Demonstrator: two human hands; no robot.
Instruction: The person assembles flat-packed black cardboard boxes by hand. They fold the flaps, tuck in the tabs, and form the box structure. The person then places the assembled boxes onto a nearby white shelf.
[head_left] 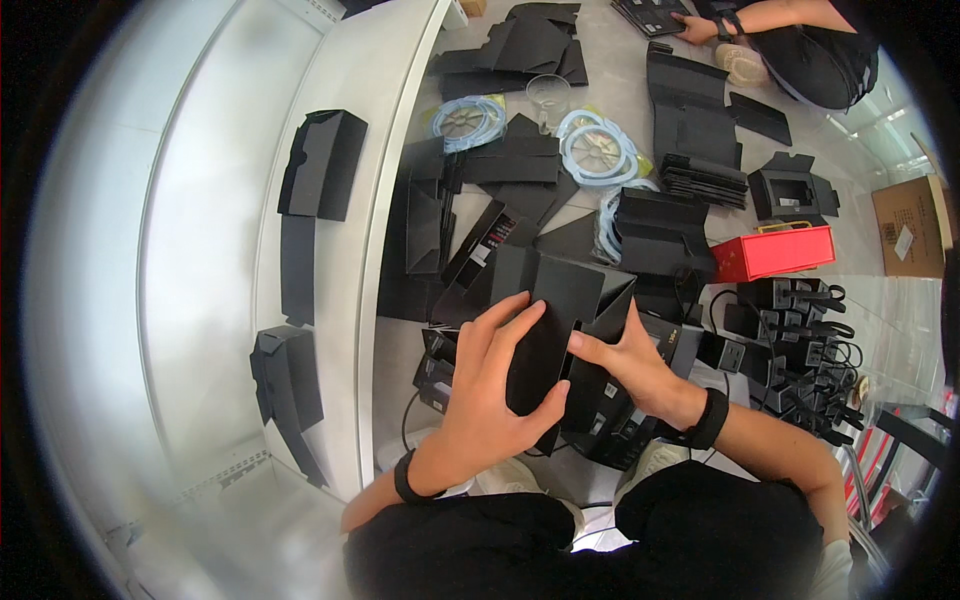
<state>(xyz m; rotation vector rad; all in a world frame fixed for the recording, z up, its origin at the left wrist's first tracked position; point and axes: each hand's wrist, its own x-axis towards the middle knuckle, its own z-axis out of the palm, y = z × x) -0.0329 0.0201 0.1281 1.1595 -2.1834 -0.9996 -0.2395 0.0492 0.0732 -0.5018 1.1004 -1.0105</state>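
Observation:
Above my lap I hold a partly folded black cardboard box [540, 330] between both hands. My left hand [492, 385] grips its near left side, fingers on the upper face and thumb at the near edge. At the right end, my right hand [640, 370] has its thumb at an open slot, while its other fingers are mostly hidden behind a raised flap. Beneath the box are more black boxes with small labels [612, 415], partly covered by my hands. Just beyond it lies an open black carton with a printed strip [488, 245].
Flat black cardboard sheets [690, 120] and coiled light-blue hoses [598, 148] cover the floor ahead. To the right are a red box [775, 253], several black devices with cables [800, 350] and a brown carton [910, 225]. Folded black boxes [325, 165] sit on the white shelf [345, 400]. Another person's hand [693, 28] holds black cardboard.

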